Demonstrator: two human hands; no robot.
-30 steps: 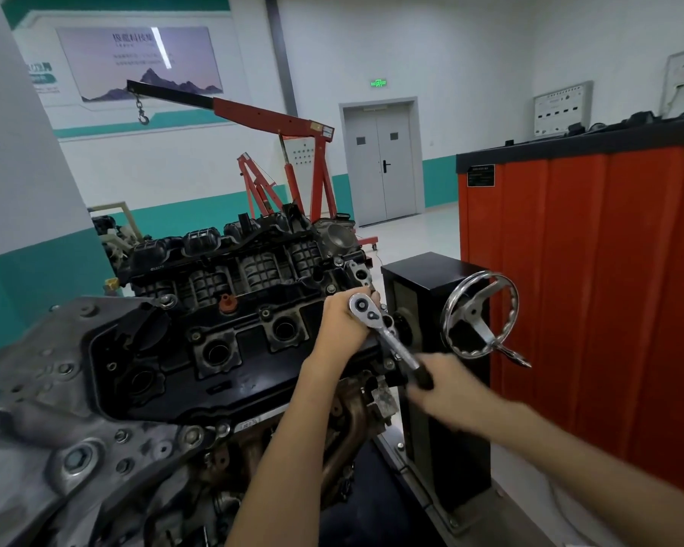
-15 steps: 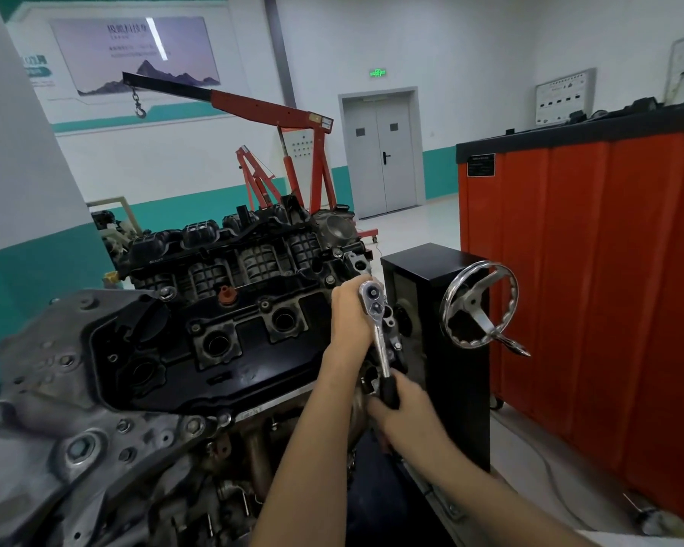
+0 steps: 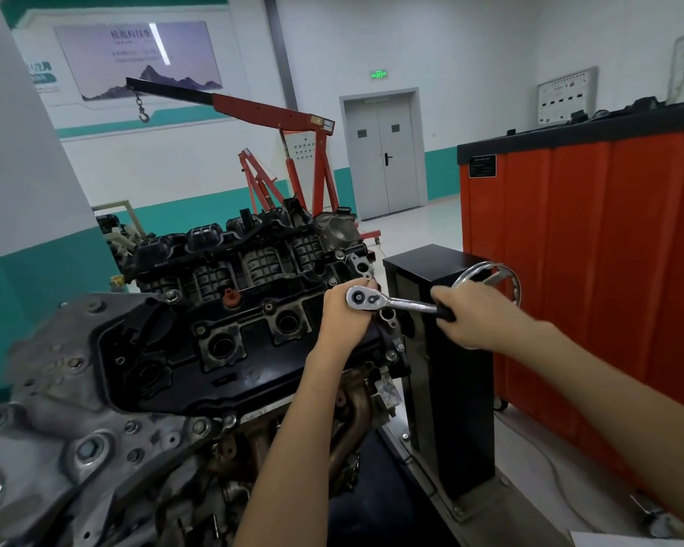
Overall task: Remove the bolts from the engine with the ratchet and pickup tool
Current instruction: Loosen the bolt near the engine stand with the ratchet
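The ratchet (image 3: 395, 304) sits on top of the engine (image 3: 214, 333), at its right end. Its handle now points to the right, almost level; half a second ago it pointed down toward the person. The left hand (image 3: 342, 321) curls around the ratchet head and steadies it, as before. The right hand (image 3: 475, 317) grips the black end of the handle and has swung up in front of the handwheel (image 3: 508, 278) of the black stand (image 3: 451, 388).
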